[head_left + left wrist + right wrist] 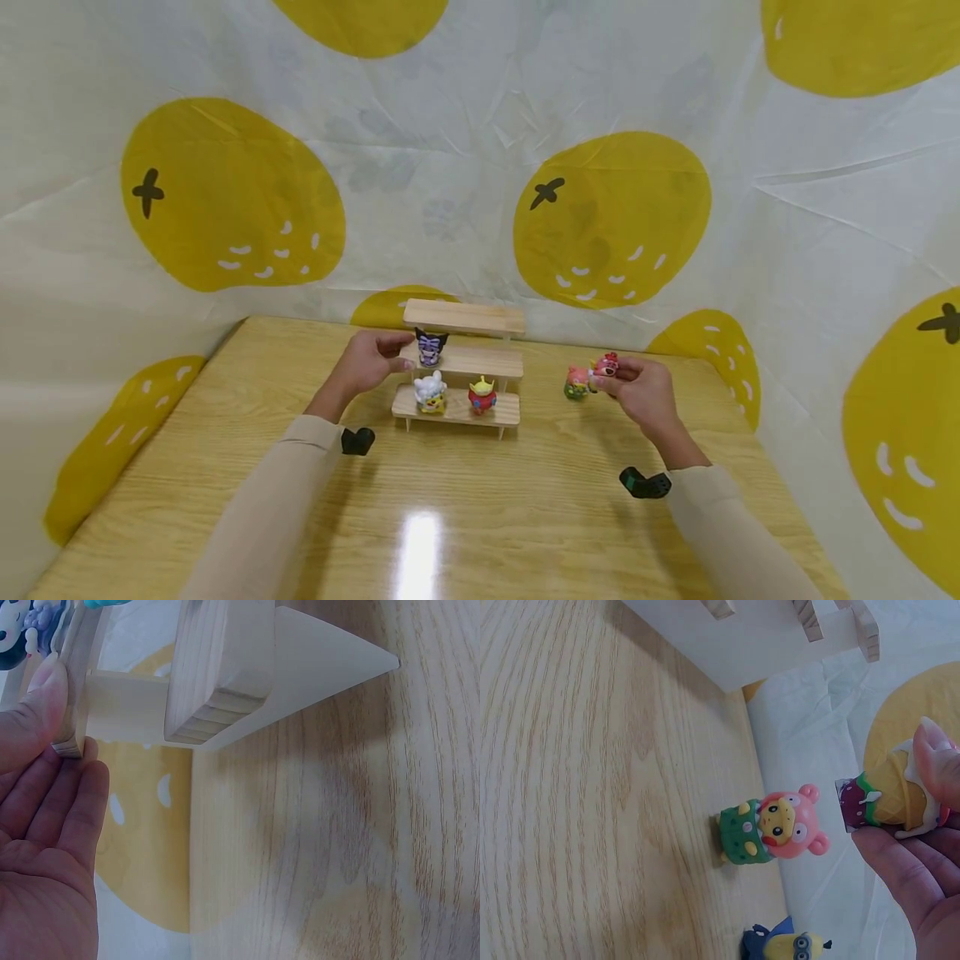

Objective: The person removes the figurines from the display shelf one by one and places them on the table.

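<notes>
My left hand grips the left end of the middle board of a three-tier wooden display stand, thumb on top and fingers beneath. A black-and-purple figurine stands on that board beside the thumb. Lower down, the front board carries a white figurine and a green-headed alien figurine in red. Off to the right, my right hand holds a red-headed figurine between thumb and fingers; its waffle-cone body and purple base show in the right wrist view.
A pink-headed figurine in green stands on the wooden table near my right hand. Below it in the right wrist view is a yellow minion figurine. A fruit-printed cloth hangs behind the table and at its sides.
</notes>
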The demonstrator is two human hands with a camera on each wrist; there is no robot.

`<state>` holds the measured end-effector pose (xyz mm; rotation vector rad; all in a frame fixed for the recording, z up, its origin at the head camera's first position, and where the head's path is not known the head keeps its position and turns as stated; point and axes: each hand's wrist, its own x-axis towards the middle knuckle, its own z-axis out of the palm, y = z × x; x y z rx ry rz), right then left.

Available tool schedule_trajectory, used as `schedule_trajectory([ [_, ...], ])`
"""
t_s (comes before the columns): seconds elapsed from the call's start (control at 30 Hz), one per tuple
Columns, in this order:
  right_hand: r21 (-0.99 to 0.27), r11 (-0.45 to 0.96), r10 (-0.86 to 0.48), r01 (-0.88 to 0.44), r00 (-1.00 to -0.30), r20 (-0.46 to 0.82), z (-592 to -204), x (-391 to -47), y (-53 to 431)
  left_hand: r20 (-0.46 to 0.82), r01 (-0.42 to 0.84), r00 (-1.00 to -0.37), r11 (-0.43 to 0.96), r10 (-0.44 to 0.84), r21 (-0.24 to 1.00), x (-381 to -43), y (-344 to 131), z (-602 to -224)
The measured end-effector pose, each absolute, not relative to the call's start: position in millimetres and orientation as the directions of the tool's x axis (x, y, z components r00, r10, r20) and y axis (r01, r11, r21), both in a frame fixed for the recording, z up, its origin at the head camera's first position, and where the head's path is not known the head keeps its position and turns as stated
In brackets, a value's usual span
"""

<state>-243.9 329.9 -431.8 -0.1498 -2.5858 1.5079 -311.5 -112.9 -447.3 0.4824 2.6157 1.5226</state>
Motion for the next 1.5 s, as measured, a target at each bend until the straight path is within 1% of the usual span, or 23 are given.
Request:
schedule_trajectory([
  [0.27,-0.85,0.525,0.165,0.033,-0.984,0.063,-433.3,-241.2,336.2,0.078,0.225,-0.949,0.48,0.307,0.848,-309.6,-113.6,-443.6],
  [0.43,-0.832,0.554,0.182,0.032,-0.98,0.084,-433.5,-239.9,342.2,0.093,0.237,-0.946,0.467,0.311,0.852,-311.6,-112.6,-441.3],
  [0.83,-0.824,0.565,0.187,0.037,-0.979,0.084,-436.0,-238.9,348.1,0.082,0.224,-0.948,0.467,0.306,0.855,-312.5,-113.3,-441.5],
  [1.27,-0.787,0.615,0.204,0.054,-0.974,0.093,-440.2,-239.1,357.4,0.085,0.221,-0.949,0.445,0.304,0.868,-312.5,-112.3,-445.3],
  [1.5,-0.775,0.625,0.22,0.087,-0.973,0.069,-443.4,-239.7,363.3,0.089,0.222,-0.951,0.454,0.297,0.863,-311.5,-112.4,-445.7],
])
